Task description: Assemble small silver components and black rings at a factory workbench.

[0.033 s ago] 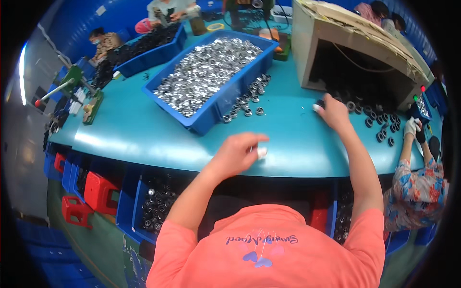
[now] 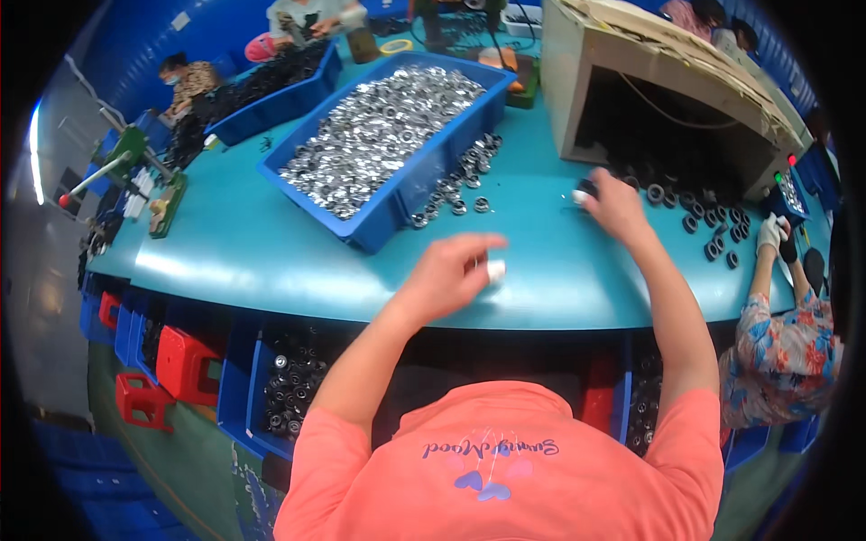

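My left hand (image 2: 448, 275) hovers over the near part of the blue-green table (image 2: 532, 270), its index finger stretched out and apart from a thumb wrapped in white. Nothing shows between those fingers. Farther right, my right hand (image 2: 617, 209) pinches a small black ring (image 2: 589, 187) between fingertips and a white-wrapped thumb, just off the tabletop or touching it; I cannot tell which. Beyond my left hand stands a blue bin (image 2: 368, 236) filled with shiny silver ring-shaped parts (image 2: 383, 126). Loose silver parts (image 2: 458, 207) lie along its right side. Several black rings (image 2: 691, 224) are scattered right of my right hand.
An open-fronted wooden box (image 2: 577, 81) stands at the back right. A green hand press (image 2: 135, 149) with a red-knobbed lever is at the left. Below the table are red stools (image 2: 185, 365) and a blue bin of dark parts (image 2: 255, 397). A co-worker's gloved hand (image 2: 769, 234) is at far right.
My right hand has shifted slightly left with the black ring, which shows more plainly now. My left hand has risen a little farther onto the table. The whole view has tilted slightly.
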`<act>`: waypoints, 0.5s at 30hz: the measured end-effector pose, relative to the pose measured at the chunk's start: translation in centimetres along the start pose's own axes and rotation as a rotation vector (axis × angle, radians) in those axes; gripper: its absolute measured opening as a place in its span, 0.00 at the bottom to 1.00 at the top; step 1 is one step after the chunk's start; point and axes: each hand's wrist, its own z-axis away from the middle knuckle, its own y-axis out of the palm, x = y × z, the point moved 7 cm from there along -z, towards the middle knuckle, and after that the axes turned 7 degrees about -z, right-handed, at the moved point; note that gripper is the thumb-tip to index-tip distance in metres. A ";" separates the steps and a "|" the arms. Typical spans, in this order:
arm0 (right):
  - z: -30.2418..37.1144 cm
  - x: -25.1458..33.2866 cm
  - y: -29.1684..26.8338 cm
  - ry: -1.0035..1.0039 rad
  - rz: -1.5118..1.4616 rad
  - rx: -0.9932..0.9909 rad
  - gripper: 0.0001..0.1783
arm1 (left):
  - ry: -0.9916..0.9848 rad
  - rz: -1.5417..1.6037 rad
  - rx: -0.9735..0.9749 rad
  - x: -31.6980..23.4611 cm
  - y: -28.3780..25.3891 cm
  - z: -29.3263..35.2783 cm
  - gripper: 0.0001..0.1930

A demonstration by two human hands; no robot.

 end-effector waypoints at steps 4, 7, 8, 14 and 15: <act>0.5 12.5 -2.8 -0.211 -0.558 0.057 0.23 | -0.138 0.145 -0.112 3.1 2.2 -5.5 0.28; -0.5 15.6 -1.8 -0.276 -0.693 0.075 0.24 | -0.170 0.480 -0.146 5.6 3.5 -7.5 0.31; -0.9 15.9 -1.4 -0.281 -0.739 0.085 0.25 | -0.164 0.577 -0.161 6.3 3.7 -7.8 0.31; -2.7 14.2 4.2 -0.096 -1.087 0.327 0.30 | -0.204 0.640 -0.213 8.9 4.1 -8.2 0.30; -2.8 14.1 4.6 -0.071 -1.136 0.354 0.30 | -0.209 0.611 -0.210 9.1 4.0 -8.3 0.30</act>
